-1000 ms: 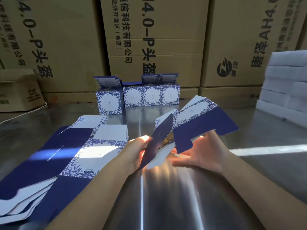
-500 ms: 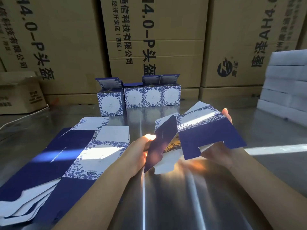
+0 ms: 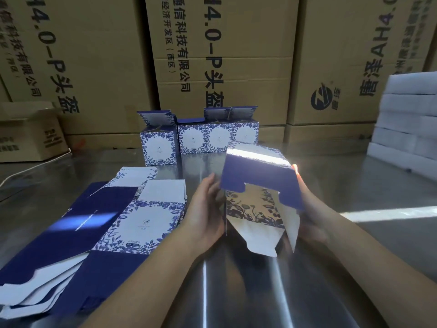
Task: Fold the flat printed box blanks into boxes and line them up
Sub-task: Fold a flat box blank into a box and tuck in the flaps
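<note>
Cardboard cartons [image 3: 248, 39], boxes [image 3: 216, 138] (four) behind held blank [image 3: 257, 177], stack [image 3: 99, 216] left

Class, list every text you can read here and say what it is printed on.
"4.0-P头盔" and "科技有限公司": middle brown carton.
"4.0-P头盔": left brown carton.
"AH4.0": right brown carton, turned the other way.
Folded boxes, flat blanks, small carton: print too small or blurred.

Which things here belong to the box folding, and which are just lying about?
Job: half-folded blue-and-white printed box blank between left hand and right hand; stack of flat blue-and-white blanks; row of folded floral boxes.
Lying about: big brown cardboard cartons; stacked white blocks; small open brown carton.
</note>
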The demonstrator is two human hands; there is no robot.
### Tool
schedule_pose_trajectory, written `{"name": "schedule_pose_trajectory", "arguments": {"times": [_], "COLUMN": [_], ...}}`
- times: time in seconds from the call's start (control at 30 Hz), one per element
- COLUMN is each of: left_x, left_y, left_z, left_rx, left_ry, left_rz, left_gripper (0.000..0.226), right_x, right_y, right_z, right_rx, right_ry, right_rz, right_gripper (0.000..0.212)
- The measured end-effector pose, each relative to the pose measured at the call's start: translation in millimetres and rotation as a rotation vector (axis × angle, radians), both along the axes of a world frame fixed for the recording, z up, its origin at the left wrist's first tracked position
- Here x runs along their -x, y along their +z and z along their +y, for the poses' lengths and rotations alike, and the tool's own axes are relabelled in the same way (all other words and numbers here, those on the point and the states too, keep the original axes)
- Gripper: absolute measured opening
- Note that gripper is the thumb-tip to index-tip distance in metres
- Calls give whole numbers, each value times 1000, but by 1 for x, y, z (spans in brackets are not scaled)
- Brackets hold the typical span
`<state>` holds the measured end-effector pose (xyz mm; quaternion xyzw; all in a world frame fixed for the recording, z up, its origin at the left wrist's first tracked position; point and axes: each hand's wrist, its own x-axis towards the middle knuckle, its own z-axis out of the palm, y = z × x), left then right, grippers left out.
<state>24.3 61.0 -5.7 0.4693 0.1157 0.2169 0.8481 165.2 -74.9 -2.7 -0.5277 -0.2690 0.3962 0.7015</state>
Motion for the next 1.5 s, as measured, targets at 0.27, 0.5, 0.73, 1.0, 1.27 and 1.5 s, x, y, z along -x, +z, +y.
{"name": "schedule_pose_trajectory", "arguments": {"times": [0.27,0.5,0.73,1.0,1.27,1.5], "left_x": [4,17,24,23,21,20], "left_y": [-4,12,17,11,10,7], "left_z": [8,21,27,35,36,38], "left_rx": [-24,-77,-136,-175,-222,-329], "left_ry": [-175,-218,38,108,116,169], "left_rz": [-90,70,371,502,538,535], "left_gripper": [51,75,14,10,4,7], "right_x": [-3,-15,-17,-15,-18,-18], "right_y": [-4,-6,-7,-6,-8,-9], "right_z": [3,-3,-7,-7,-5,-4], "right_rx": [156,227,335,359,328,330], "right_ry": [-92,-104,-42,-123,-164,-228], "right_rz": [50,150,141,68,60,-23], "right_gripper": [64,68,23,17,26,35]}}
